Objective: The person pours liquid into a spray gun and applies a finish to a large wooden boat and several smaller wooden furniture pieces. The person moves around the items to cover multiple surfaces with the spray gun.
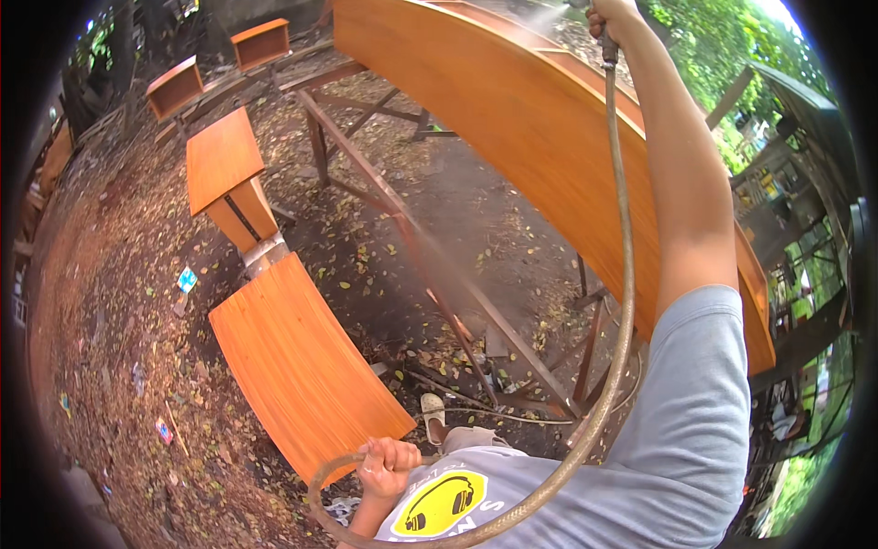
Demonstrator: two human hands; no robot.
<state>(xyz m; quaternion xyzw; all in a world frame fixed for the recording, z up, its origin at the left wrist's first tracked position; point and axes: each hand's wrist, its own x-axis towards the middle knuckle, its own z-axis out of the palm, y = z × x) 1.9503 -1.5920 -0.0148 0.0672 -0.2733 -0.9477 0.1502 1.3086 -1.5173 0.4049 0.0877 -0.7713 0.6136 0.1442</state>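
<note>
My right hand (615,20), raised on a stretched arm at the upper right, is closed around a spray gun (608,46), partly cut off by the frame's top edge. White mist (546,16) leaves the gun over a long orange-brown wooden shelf unit (476,101) with open compartments along its far side. From the gun a tan hose (625,229) hangs down past my arm and loops across my shirt. At the lower middle, my left hand (389,467) is closed round a section of that hose, close to my body.
A brown trestle frame (402,215) stands beneath the long unit. To the left are an orange panel (311,366), another orange wooden piece (224,160) and two open boxes (261,44). Leaves and litter cover the dirt ground. My shoe (433,407) is near the panel.
</note>
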